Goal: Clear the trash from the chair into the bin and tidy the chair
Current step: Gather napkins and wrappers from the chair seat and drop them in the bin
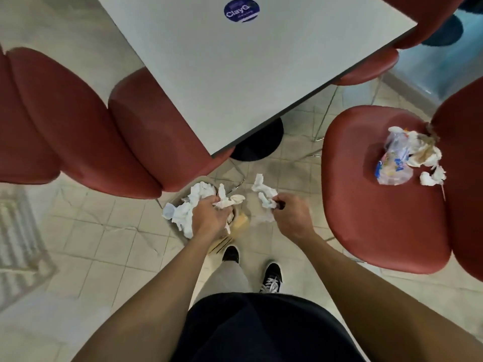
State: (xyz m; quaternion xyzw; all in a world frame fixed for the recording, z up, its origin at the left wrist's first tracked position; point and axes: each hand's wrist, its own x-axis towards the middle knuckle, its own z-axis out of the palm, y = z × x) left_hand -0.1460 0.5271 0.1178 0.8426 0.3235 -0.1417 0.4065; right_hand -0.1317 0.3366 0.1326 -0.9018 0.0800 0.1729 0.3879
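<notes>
Two fists of crumpled white paper napkin, both over or near the small pale waste bin [170, 212] on the tiled floor [104, 231]. Bin taken as landmark.

Left hand [211, 218] directly above bin mouth, fingers closed round a twisted napkin wad [227, 201]; already heaped with white tissue [188, 207] spilling to the rim. Right hand [290, 218] just right of bin, past its edge, pinching a second crumpled napkin [264, 193] together with a small dark object, too small to identify.

Well right of bin: red moulded plastic chair [379, 218], seat not yet cleared. On it, far side near the backrest: clear plastic bag with blue print [394, 165], stained brownish napkins [423, 150], loose white scraps [433, 176], thin stick [443, 190].

Risks, judged:
- Release from right hand now likely lands on floor, not in bin; hand not over opening.
- Heaped tissue may slide out once more is added; needs pressing down.
- Bin looks too full for the bag and the rest.
- Stained napkins may smear seat when lifted; scraps and stick easy to miss.
- Light bin could tip if pushed off-centre.
</notes>
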